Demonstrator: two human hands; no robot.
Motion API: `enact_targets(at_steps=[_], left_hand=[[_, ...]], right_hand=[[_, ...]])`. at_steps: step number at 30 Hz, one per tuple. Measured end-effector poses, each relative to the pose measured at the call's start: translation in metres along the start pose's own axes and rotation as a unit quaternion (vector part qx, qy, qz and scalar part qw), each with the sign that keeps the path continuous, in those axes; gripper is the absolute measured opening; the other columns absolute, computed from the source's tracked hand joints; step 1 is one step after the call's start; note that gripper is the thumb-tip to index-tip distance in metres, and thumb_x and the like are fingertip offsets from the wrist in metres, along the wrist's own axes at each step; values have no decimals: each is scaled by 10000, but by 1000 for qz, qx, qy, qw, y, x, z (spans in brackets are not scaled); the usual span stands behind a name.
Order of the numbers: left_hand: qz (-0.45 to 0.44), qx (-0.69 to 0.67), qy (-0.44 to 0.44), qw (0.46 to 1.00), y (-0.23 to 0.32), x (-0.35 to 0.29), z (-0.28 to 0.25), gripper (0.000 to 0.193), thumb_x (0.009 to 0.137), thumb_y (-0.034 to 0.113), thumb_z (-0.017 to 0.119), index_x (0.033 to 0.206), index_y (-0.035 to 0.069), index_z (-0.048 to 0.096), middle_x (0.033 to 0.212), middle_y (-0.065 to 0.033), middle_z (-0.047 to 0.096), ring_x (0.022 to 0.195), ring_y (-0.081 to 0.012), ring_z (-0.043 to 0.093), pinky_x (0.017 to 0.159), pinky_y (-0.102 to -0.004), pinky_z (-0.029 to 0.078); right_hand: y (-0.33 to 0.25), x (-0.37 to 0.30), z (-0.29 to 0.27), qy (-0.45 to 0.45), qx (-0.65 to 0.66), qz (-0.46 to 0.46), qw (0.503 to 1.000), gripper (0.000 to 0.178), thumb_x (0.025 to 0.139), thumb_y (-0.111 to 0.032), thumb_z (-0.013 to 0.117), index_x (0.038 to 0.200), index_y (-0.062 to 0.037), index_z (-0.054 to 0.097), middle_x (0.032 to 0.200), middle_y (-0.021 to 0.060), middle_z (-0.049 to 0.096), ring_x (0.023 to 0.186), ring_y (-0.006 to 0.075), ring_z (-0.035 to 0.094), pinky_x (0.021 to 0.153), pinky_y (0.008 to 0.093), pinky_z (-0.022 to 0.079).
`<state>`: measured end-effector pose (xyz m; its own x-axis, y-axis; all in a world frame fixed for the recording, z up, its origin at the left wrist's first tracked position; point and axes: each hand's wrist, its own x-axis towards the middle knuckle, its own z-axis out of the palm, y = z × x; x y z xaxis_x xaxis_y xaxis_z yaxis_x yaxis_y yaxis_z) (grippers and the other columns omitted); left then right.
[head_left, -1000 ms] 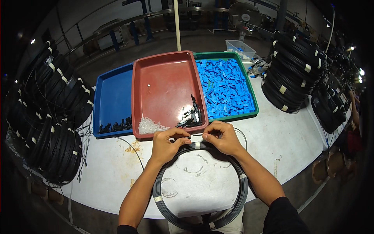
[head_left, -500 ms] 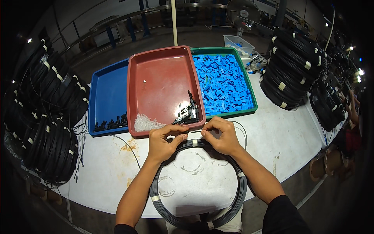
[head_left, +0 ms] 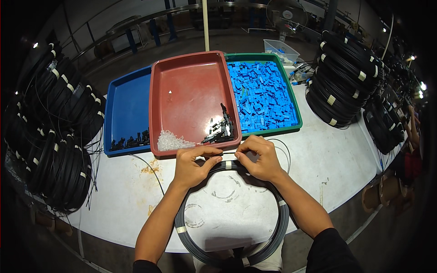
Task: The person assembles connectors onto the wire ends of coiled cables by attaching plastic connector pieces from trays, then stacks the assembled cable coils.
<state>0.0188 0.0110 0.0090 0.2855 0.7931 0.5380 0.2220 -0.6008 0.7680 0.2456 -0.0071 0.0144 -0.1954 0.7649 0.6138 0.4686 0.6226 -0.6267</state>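
Observation:
Just in front of the red tray, my left hand and my right hand face each other with a narrow gap between the fingertips. A thin black cable spans that gap, pinched by my right thumb and forefinger. My left thumb and forefinger close on a small dark piece at the cable's other side; the fingers mostly hide it. Below the hands lies a black cable coil, bound with pale tape bands, overhanging the near table edge. A loose cable loop curves out beside my right hand.
Clear plastic bits and black parts lie in the red tray. A blue tray holds black pieces; a green tray holds blue connectors. Cable coils are stacked at left and right on the white table.
The view has shifted slightly. My left fingertips have edged toward the right hand, and the cable between them now looks straighter. Both pinches stay closed.

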Motion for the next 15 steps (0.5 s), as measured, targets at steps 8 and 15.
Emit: enact_targets(at_steps=[8, 15], left_hand=[[17, -28, -12, 999, -2, -2, -1, 143, 796, 47, 817, 937, 34, 793, 888, -101, 781, 720, -146, 727, 666, -265, 553], [22, 9, -56, 998, 9, 2, 0, 161, 793, 66, 825, 948, 37, 793, 894, -105, 781, 741, -153, 733, 662, -266, 562]], right_hand=[[1, 0, 0, -3, -11, -26, 1000, 65, 784, -65, 762, 799, -43, 703, 753, 50, 648, 637, 181, 543, 607, 315, 409], [-4, 0, -1, -15, -31, -75, 997, 48, 810, -62, 755, 825, -49, 712, 793, 67, 665, 702, 218, 589, 678, 333, 409]])
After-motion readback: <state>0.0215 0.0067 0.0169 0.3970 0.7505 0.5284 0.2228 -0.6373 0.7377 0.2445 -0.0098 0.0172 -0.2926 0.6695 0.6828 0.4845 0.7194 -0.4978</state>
